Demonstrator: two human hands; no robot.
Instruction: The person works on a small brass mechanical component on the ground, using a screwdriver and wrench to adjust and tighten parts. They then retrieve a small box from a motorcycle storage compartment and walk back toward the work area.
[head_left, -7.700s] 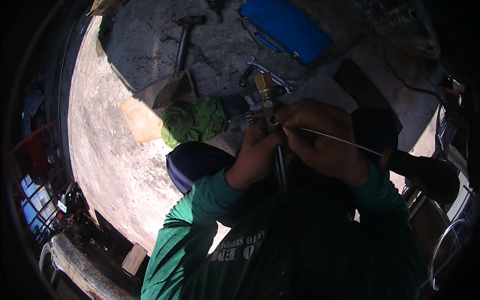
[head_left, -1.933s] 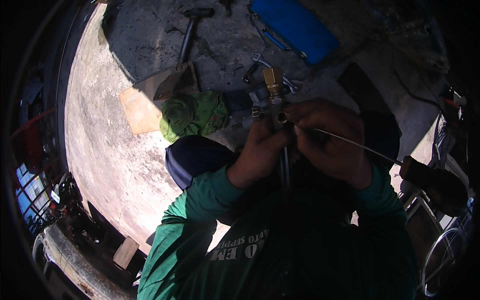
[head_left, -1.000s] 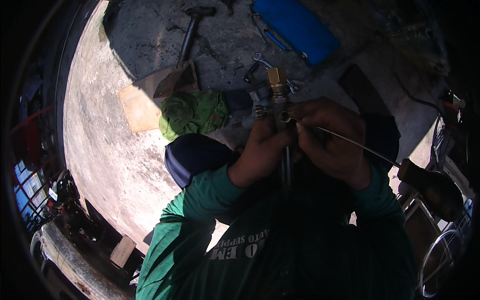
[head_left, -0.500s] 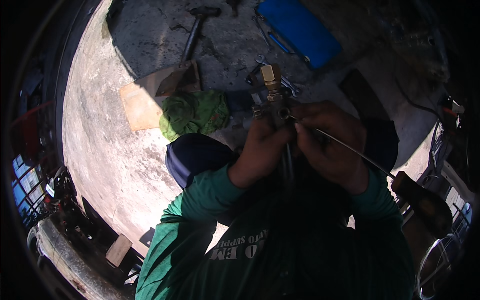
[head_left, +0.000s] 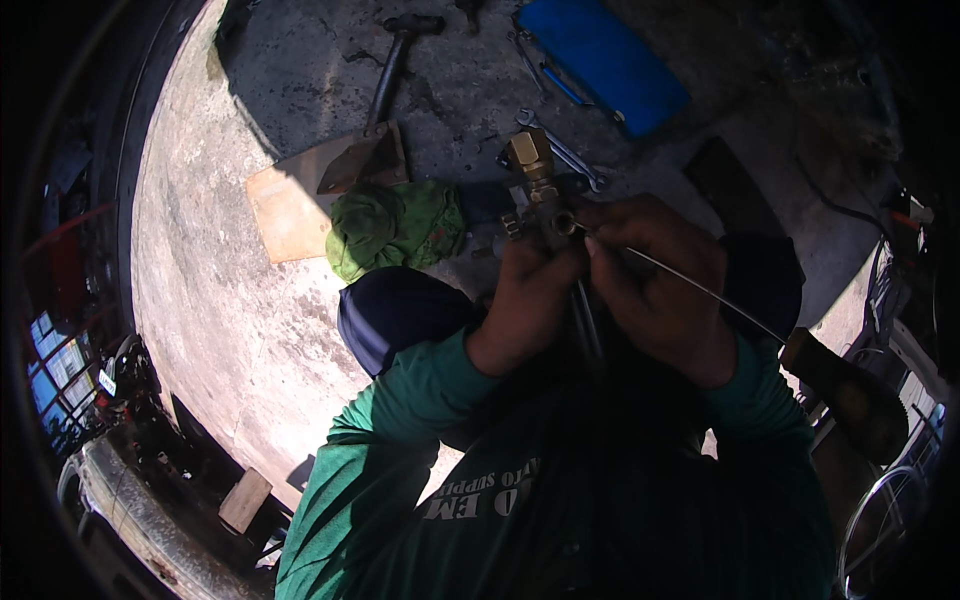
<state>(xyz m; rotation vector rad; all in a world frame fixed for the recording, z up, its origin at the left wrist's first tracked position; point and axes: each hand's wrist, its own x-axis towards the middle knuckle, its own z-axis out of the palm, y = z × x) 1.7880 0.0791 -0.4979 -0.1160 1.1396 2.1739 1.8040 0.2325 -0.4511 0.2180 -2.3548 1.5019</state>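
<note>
My left hand (head_left: 528, 305) is closed around a metal fitting (head_left: 546, 212) topped by a brass hex nut (head_left: 530, 152). Smaller nuts and an open round port show on its sides, and a slim metal tube (head_left: 586, 320) runs back from it toward my body. Between thumb and fingers, my right hand (head_left: 665, 285) pinches the shaft of a thin-shafted tool (head_left: 705, 291) close to its tip. That tip is at the round port; whether it goes inside I cannot tell. The tool's bulky dark handle (head_left: 850, 395) sticks out past my right forearm.
Ahead on the concrete lie a hammer (head_left: 390, 75), wrenches (head_left: 565, 150) and a blue case (head_left: 605, 60). A green cloth (head_left: 395, 225) is beside a flat brown board (head_left: 285, 215). Dark cables (head_left: 870, 270) hang at the right; a wood block (head_left: 244, 500) sits at lower left.
The fitting has tilted slightly, its brass nut leaning more to the left and lower. Both hands keep their hold, and the tool's tip stays at the port.
</note>
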